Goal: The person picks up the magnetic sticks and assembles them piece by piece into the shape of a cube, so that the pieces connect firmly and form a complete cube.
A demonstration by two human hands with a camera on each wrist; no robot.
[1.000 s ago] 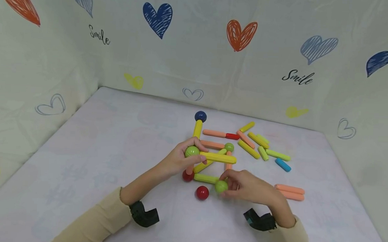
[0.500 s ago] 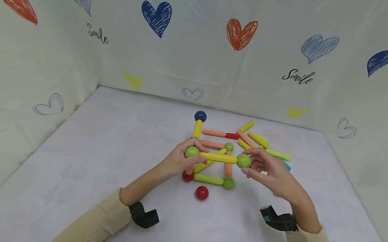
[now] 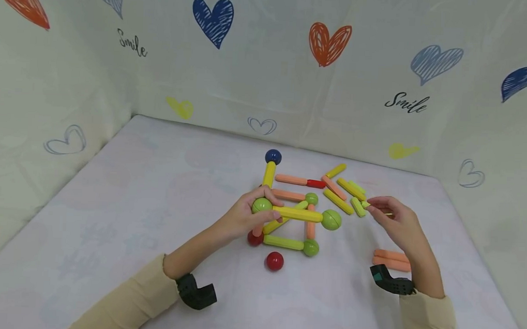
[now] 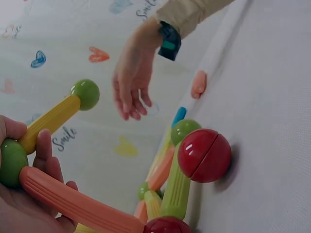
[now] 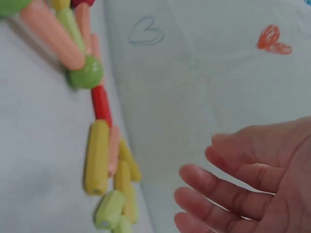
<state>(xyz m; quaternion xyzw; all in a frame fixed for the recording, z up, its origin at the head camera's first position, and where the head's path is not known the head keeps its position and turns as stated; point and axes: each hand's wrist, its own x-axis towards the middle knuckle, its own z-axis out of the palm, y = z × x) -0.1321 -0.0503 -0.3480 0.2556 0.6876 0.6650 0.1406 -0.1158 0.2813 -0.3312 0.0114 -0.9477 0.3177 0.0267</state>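
Note:
My left hand [image 3: 233,214] grips a green ball [image 3: 262,205] at an upper corner of a construction of balls and sticks. A yellow stick [image 3: 298,214] runs rightward from that ball, with another green ball [image 3: 331,219] on its far end. An orange stick [image 4: 77,199] slopes from the held ball to a red ball [image 4: 167,226] at the base. The base also has a light green stick [image 3: 283,242] and a green ball [image 3: 311,248] at its front right. My right hand [image 3: 396,220] reaches over the loose light green sticks; in the right wrist view its fingers are apart and hold nothing.
A loose red ball [image 3: 274,261] lies in front of the construction. Several yellow and light green sticks [image 3: 338,202] are scattered at the right. Two orange sticks [image 3: 392,260] lie beside the right wrist. A blue ball [image 3: 273,157] tops a yellow stick at the back.
My right hand has brought a green ball up to the free end of the yellow stick and let go. It has then moved right to the loose sticks. The left hand stays put.

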